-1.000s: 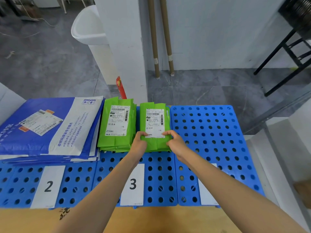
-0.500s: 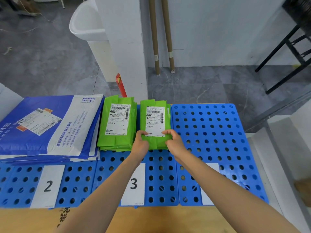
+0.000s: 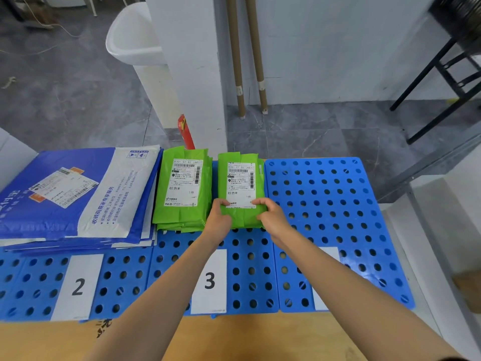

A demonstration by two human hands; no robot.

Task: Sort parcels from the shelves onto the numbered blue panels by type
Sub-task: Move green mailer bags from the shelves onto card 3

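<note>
A green parcel (image 3: 240,175) with a white label lies at the back of the blue panel marked 3 (image 3: 250,272). My left hand (image 3: 220,217) grips its near left corner and my right hand (image 3: 270,217) grips its near right corner, thumbs on top. Beside it on the left sits a stack of green parcels (image 3: 183,188). A pile of large blue and white mailers (image 3: 75,194) covers the back of the panel marked 2 (image 3: 122,280).
A bare blue perforated panel (image 3: 335,204) lies to the right; my right arm hides its number card. A white pillar (image 3: 190,61), a white bin (image 3: 135,43) and two cardboard tubes (image 3: 247,56) stand behind. A black stand (image 3: 447,63) is at far right.
Both hands have stayed on the near end of the green parcel. The parcel lies in nearly the same spot on panel 3; the view has shifted only slightly.
</note>
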